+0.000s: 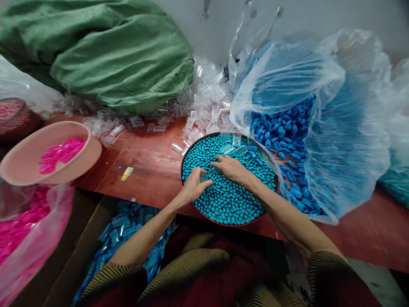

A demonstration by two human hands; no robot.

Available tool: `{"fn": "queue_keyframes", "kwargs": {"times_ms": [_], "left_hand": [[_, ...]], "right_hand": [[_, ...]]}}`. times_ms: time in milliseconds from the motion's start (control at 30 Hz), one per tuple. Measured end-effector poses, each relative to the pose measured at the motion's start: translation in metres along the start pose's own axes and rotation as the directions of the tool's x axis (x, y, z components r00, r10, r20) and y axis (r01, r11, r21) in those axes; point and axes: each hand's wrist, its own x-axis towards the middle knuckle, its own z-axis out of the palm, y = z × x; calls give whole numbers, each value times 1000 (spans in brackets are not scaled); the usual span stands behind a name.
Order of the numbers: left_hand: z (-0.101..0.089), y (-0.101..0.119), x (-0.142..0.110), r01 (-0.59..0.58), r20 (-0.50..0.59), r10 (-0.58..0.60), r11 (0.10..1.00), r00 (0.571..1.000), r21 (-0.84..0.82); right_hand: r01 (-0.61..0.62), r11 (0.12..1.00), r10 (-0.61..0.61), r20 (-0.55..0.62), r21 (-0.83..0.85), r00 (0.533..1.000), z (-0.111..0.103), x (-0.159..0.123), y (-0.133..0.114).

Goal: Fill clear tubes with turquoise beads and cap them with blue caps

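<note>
The translucent bag (pixel 354 140) sags open beside the round tray (pixel 277 187), so a nudge could send more blue pieces (pixel 283 123) sliding in among the teal beads (pixel 230 204). The tray sits near the front edge of the table (pixel 143 157); a forearm pressing its rim could tip it and scatter beads. Clear sleeves (pixel 236 151) lying on them are hard to see and could get buried.

The green sack (pixel 124 59) hides its contents. The pale pink bowl (pixel 92 147) holds bright pink pieces (pixel 64 155); the tray holds the beads, a few blue pieces and clear sleeves. Over it, the left hand (pixel 192 186) has thumb and fingers spread, the right hand (pixel 232 168) reaches with fingers bent — whether either grips a sleeve, I cannot tell.
</note>
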Motion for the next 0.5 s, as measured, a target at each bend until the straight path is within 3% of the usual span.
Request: {"fn": "queue_keyframes", "kwargs": {"times_ms": [100, 200, 333, 433, 500], "left_hand": [[7, 3, -1, -133, 40, 129, 979, 991, 153], [14, 7, 2, -287, 63, 281, 912, 958, 294], [21, 12, 12, -443, 213, 393, 839, 895, 316], [23, 10, 19, -418, 288, 340, 865, 895, 278], [23, 7, 21, -388, 293, 310, 884, 904, 262]], "right_hand": [[-26, 999, 30, 104, -42, 994, 2, 0, -1], [-57, 998, 58, 40, -31, 997, 6, -12, -4], [-2, 977, 4, -8, 213, 1000, 10, -18, -1], [-69, 863, 128, -85, 500, 988, 14, -15, 8], [-107, 712, 219, -75, 694, 973, 20, -15, 12]]}}
